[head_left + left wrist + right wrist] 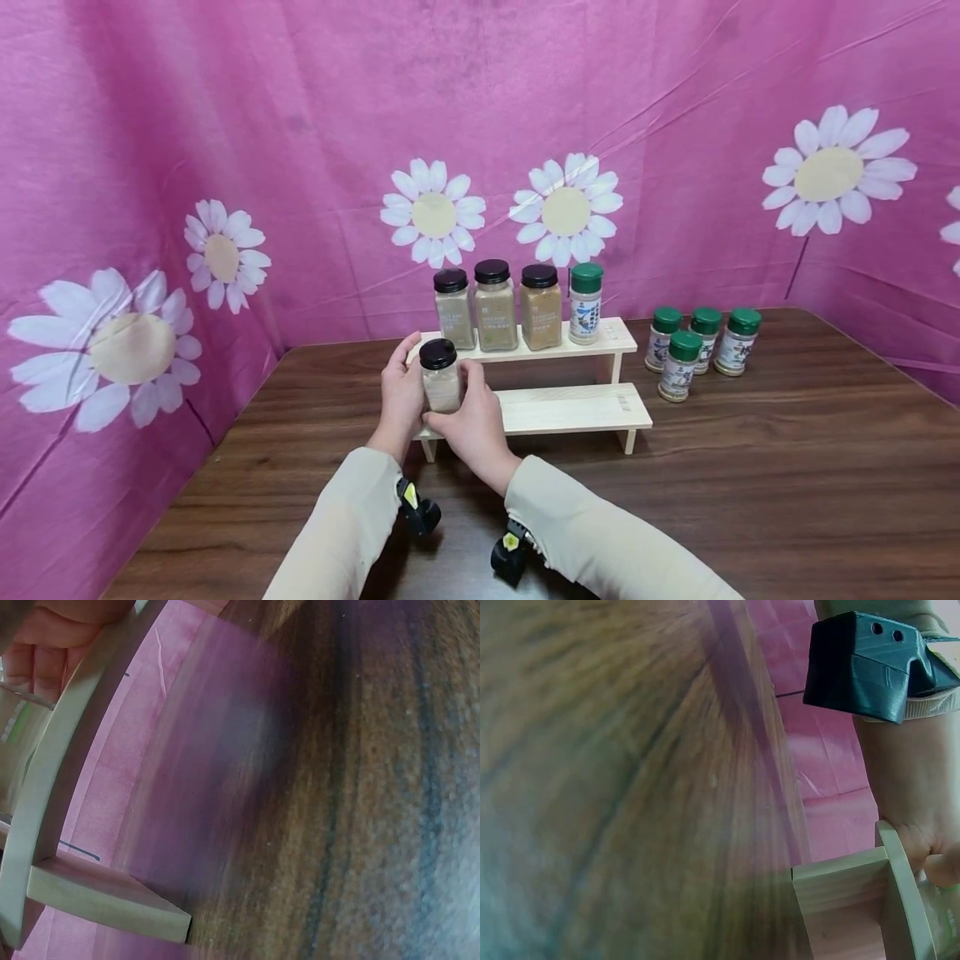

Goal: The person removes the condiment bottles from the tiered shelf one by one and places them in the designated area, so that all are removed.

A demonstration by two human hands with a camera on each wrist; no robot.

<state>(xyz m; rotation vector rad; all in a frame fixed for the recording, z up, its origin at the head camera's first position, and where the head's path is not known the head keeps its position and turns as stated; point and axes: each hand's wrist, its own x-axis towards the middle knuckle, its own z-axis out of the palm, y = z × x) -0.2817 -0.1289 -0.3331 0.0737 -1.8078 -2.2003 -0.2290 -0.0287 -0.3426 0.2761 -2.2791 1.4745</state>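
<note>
Between both hands is a square glass spice jar [442,387] with a black lid and pale contents, upright at the left end of the lower tier [570,408] of a wooden rack. My left hand [401,393] grips its left side. From the right, my right hand [477,417] holds it, thumb across the lower front. Curled fingers [45,664] appear beside the rack's board in the left wrist view. The right wrist view shows the left forearm [907,769] with its black wrist camera [862,667], beyond the rack's edge [904,900].
On the upper tier [618,333] stand black-lidded jars [496,312] and a green-capped shaker [585,308]. Several more green-capped shakers [678,371] stand on the brown table [712,492], right of the rack. A pink flowered cloth [322,108] hangs behind.
</note>
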